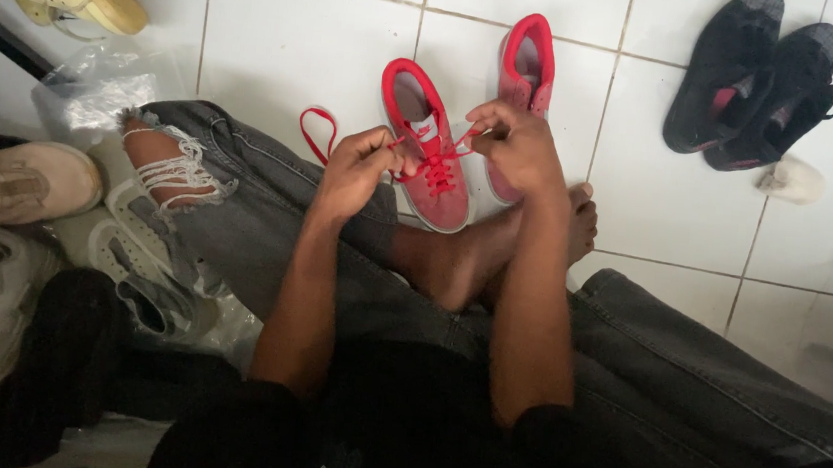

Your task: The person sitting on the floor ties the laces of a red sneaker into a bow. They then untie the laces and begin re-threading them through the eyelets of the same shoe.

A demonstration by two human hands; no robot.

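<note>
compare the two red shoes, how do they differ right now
The near red shoe is between both hands, its red lace pulled by the fingers; the far red shoe lies untouched behind them. The near one shows its laced front; the far one is partly hidden. Both are red with grey insides, on white tiles.

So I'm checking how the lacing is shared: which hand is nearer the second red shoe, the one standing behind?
Right. The right hand pinches a lace directly beside the rear red shoe; the left hand sits farther away, across the front red shoe.
</note>
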